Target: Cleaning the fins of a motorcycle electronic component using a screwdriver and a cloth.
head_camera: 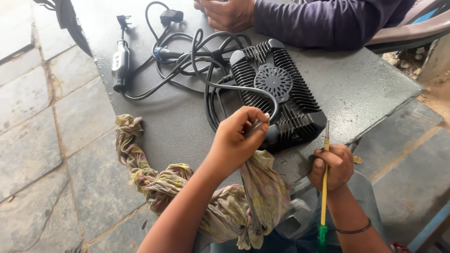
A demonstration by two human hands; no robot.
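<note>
A black finned box with a round fan grille (276, 89) lies on the grey metal table (356, 84). My left hand (236, 140) is closed around the black cable where it meets the box's near edge, with a patterned cloth (187, 187) draped under my wrist. My right hand (332, 166) grips a thin yellow-shafted screwdriver (324, 187) with a green handle, tip pointing up beside the box's near right corner.
Tangled black cables (187, 61) with a plug (123, 21) and an inline cylinder (120, 63) lie at the table's far left. Another person's hand (229, 14) and purple sleeve (323, 23) rest at the far edge. Stone paving (37, 140) lies left.
</note>
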